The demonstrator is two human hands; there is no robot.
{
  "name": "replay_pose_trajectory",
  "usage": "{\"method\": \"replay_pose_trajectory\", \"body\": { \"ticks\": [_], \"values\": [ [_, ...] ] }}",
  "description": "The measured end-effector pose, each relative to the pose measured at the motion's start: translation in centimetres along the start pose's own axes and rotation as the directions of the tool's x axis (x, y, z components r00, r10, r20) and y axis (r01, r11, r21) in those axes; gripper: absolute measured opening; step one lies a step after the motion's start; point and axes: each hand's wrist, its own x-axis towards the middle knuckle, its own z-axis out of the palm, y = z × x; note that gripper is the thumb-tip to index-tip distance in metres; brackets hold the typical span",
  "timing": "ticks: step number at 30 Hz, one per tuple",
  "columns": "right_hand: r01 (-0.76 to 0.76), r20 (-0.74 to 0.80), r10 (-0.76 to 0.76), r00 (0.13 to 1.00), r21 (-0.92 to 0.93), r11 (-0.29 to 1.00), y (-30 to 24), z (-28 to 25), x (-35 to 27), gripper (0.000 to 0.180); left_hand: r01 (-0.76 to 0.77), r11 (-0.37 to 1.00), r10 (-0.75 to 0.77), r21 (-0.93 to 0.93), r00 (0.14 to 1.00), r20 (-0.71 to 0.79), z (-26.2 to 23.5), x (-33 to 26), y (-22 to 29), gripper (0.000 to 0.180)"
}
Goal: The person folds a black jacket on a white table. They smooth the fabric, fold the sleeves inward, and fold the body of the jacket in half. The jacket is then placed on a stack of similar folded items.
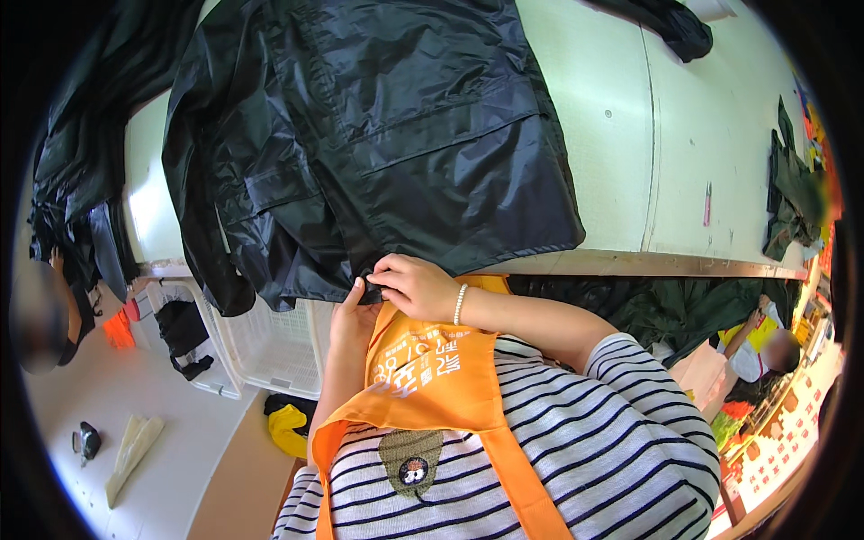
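A shiny black jacket (441, 144) with flap pockets lies spread on the white table, its lower hem hanging over the near edge. At the bottom of the front opening, both hands meet on the hem. My left hand (352, 319) pinches the fabric edge with its thumb up. From the right, my right hand (418, 286) closes its fingers on the same corner, a beaded bracelet on its wrist. Exactly what sits between the fingertips is too small to make out beyond the jacket cloth.
The white table (612, 135) carries a pink pen (707, 204) and dark green garments (792, 193) at right. Black garments (85, 135) are piled at left. Below the edge stands a white plastic basket (270, 351). People sit at far left and far right.
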Motion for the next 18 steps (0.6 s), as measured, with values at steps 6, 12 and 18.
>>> {"method": "replay_pose_trajectory", "body": {
  "ticks": [6, 12, 18],
  "values": [
    [-0.205, -0.349, 0.217, 0.911, 0.070, 0.976, 0.9, -4.2, -4.5, 0.008, -0.259, 0.906, 0.279, 0.336, 0.960, -0.013, 3.4, -1.7, 0.7, 0.034],
    [-0.350, -0.741, -0.032, 0.671, -0.354, 0.867, 1.9, -13.0, -13.0, 0.008, -0.091, 0.605, 0.188, 0.791, 0.982, -0.031, 1.1, -1.3, 2.1, 0.045],
    [-0.818, -0.898, -0.288, 0.331, -0.426, 0.388, 11.3, -31.8, -23.5, 0.042, -0.061, -0.382, -0.015, 0.922, 0.998, 0.059, 7.2, -4.0, 8.4, 0.072]
  ]
}}
